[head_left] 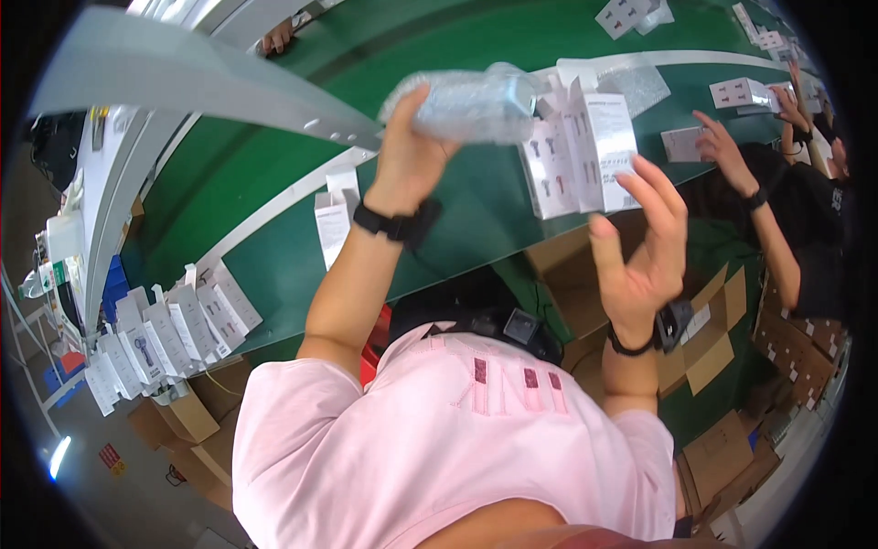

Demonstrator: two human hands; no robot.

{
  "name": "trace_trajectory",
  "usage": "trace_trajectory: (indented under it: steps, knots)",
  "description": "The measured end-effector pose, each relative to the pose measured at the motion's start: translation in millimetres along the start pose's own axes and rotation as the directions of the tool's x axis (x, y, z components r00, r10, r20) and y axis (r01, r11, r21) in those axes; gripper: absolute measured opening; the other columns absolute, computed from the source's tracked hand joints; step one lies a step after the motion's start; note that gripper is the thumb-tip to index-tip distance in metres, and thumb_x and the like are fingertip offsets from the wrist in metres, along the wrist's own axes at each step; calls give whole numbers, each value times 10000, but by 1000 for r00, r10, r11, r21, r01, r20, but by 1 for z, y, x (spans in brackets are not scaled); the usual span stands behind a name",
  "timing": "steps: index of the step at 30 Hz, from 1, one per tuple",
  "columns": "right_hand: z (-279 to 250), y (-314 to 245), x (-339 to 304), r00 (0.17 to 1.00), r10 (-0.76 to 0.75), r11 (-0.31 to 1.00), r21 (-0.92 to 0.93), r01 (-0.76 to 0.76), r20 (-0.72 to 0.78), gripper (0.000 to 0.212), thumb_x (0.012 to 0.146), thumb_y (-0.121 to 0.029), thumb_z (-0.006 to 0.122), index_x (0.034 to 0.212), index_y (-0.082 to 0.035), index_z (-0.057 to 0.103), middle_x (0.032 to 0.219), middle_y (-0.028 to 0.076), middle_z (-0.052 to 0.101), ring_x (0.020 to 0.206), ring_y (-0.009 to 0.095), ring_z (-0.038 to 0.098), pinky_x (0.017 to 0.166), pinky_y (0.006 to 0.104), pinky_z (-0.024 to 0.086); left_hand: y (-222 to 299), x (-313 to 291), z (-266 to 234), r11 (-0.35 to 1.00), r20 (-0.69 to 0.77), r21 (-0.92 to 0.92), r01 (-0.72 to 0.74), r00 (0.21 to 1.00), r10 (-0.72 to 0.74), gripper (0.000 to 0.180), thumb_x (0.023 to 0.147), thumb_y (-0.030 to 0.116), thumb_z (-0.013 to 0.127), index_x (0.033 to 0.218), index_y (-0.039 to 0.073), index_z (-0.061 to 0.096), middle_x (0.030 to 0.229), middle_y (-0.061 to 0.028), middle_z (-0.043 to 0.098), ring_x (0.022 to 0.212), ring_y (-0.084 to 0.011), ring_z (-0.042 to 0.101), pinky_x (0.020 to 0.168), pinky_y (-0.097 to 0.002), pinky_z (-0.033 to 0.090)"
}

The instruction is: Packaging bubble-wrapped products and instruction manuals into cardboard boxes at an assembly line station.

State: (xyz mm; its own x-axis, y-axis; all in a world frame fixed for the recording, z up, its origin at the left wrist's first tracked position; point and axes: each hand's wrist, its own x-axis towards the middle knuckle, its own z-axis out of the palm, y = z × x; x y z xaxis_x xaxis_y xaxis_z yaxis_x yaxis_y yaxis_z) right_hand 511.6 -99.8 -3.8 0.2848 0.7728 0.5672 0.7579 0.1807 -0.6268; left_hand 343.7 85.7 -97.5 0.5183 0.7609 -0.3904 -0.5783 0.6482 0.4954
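My left hand (pixel 407 156) is wrapped round a light blue object in clear bubble wrap (pixel 485 105), raised above the green table. The wrapping hides its exact kind. Just right of it stand upright white cartons with small product pictures; the front one (pixel 553 169) touches a taller printed carton (pixel 608 146), and raised flaps show at their tops. My right hand (pixel 647 256) is beside the taller carton's near right side, thumb and fingers spread apart, with nothing in it. Whether a fingertip touches that carton I cannot tell.
A row of open white boxes (pixel 174 334) lines the table's left end; another white box (pixel 334 220) stands behind my left forearm. A grey frame bar (pixel 229 78) crosses the upper left. On the right, a co-worker's hand (pixel 722 151) reaches over a flat box (pixel 681 145). Brown cartons (pixel 709 334) sit below.
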Motion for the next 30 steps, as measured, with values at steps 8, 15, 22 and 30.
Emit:
trace_trajectory:
  steps: [8, 15, 22, 30]
  knots:
    - [57, -89, 16, 953, -278, 959, 86, 269, 116, 373, 688, -78, 808, 1037, -24, 688, 1058, 139, 599, 858, 234, 570, 738, 308, 477, 20, -139, -20, 862, 158, -405, 305, 952, -262, 466, 943, 329, 539, 1316, 66, 440, 1314, -95, 521, 1210, -244, 524, 1008, -389, 469]
    - [93, -141, 8, 922, -356, 925, 198, 324, 153, 255, 702, 90, 698, 935, -7, 667, 947, 123, 615, 774, 228, 564, 676, 300, 474, 58, -191, -29, 941, 4, -338, -7, 1000, 10, 472, 929, 303, 597, 1306, 57, 456, 1305, -93, 532, 1199, -237, 532, 1031, -395, 438]
    - [120, -190, 1, 929, -273, 952, 207, 224, 250, 382, 754, 147, 584, 1109, 27, 658, 895, 119, 596, 737, 193, 556, 649, 260, 461, 86, -223, -48, 916, -84, -97, -389, 920, 382, 425, 936, 288, 595, 1259, 26, 507, 1254, -95, 577, 1172, -228, 555, 1025, -403, 435]
    - [135, -207, 5, 914, -327, 937, 211, 279, 241, 360, 803, 137, 537, 1127, 29, 651, 886, 111, 581, 730, 174, 540, 642, 244, 441, 107, -231, -69, 888, -94, -81, -453, 890, 446, 438, 935, 305, 593, 1268, 36, 502, 1261, -102, 569, 1178, -236, 550, 1028, -413, 429]
